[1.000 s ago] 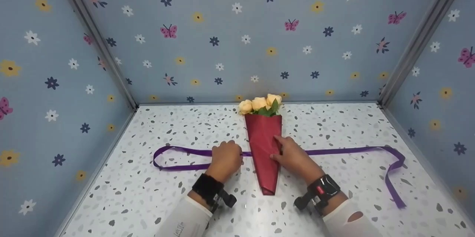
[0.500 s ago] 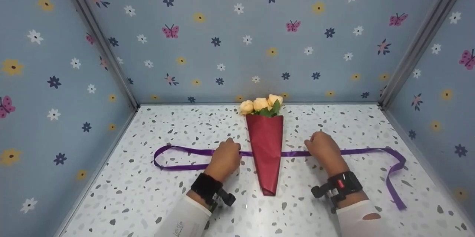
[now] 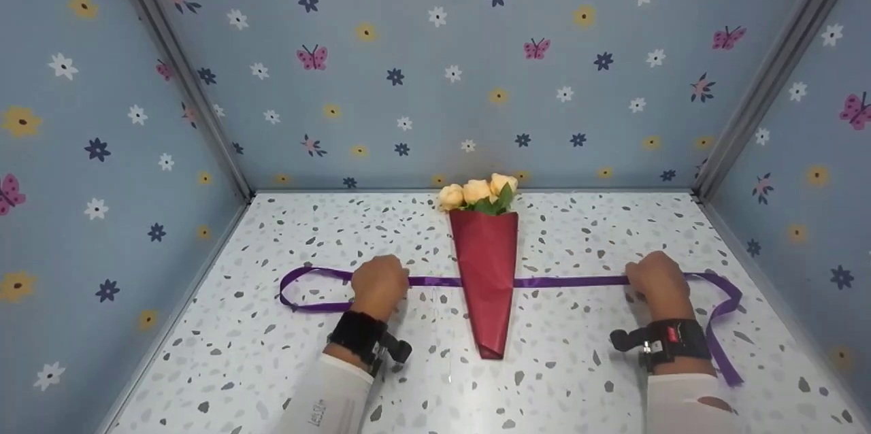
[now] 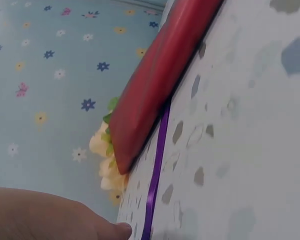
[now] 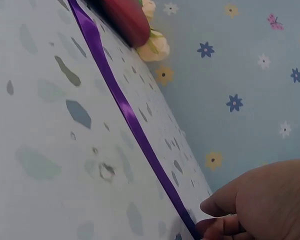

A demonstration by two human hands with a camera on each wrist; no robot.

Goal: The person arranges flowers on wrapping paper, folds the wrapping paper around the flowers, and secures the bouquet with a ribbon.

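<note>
A bouquet [image 3: 486,271] of pale yellow roses in dark red wrapping lies on the speckled table, blooms toward the back wall. A purple ribbon [image 3: 571,281] runs crosswise beneath it. Left of the bouquet, my left hand [image 3: 380,284] is curled over the ribbon; the left wrist view shows the ribbon [image 4: 157,160] reaching down beside the thumb, while the other fingertips are hidden. Well to the right, my right hand [image 3: 659,281] pinches the ribbon, and the right wrist view shows the ribbon [image 5: 135,125] stretching from those fingers back to the bouquet.
At the left the ribbon folds back in a loop [image 3: 286,291]; at the right its tail [image 3: 721,345] bends toward the front. Blue flower-patterned panels [image 3: 435,101] stand behind and on both sides of the white speckled table [image 3: 544,386].
My right hand has left the bouquet's wrapping and moved right along the ribbon. My left hand has shifted a little left along it. The bouquet stays in place.
</note>
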